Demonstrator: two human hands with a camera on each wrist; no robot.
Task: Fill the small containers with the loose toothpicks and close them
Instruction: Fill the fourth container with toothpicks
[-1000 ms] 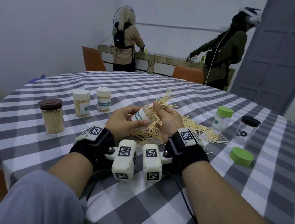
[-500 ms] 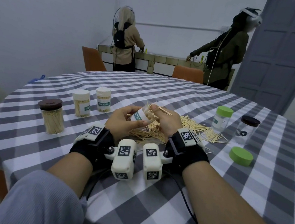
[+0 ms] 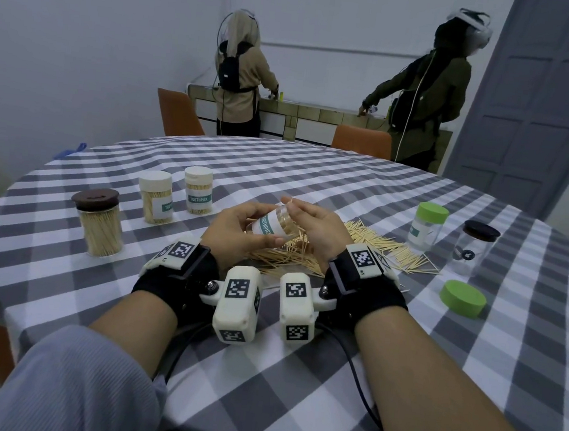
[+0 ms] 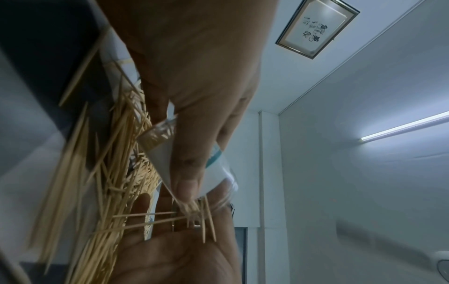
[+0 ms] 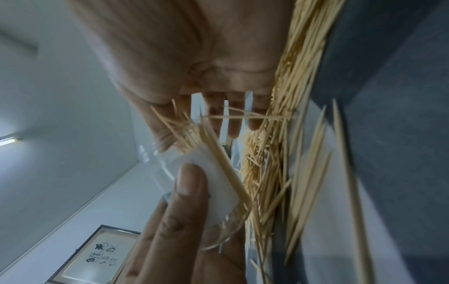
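I'm looking down the head view at a round table (image 3: 297, 371) under a grey-and-white checked cloth. My left hand (image 3: 237, 231) curls round the small clear container (image 3: 275, 225), label reading TOOTHPICK, held tilted just above the pile at centre frame. My right hand (image 3: 319, 228) is at the container's mouth, fingers straight, palm against the sticks poking out; from the left wrist view a few toothpicks stick out of the open end across that palm (image 4: 170, 249). It grips nothing that I can see.

The loose toothpicks (image 3: 377, 244) lie in a heap under and to the right of my hands, spreading toward the right side of the frame.

On the left of the frame stands a dark-lidded jar (image 3: 98, 223) full of sticks, and behind it two white-lidded containers (image 3: 155, 197), also filled and capped. On the right, a green-lidded container (image 3: 428, 226) and a black-lidded clear jar (image 3: 473, 247) stand near each other; a loose green lid (image 3: 462, 298) lies flat on the cloth nearer to me.

Beyond the table: two orange chairs (image 3: 178, 113), a low counter (image 3: 319, 115) along the pale wall, two people standing at it with their backs turned, and a grey door (image 3: 544, 100) at upper right. The wrist views catch a framed picture (image 4: 316, 28) and a lit tube lamp (image 4: 401, 126).
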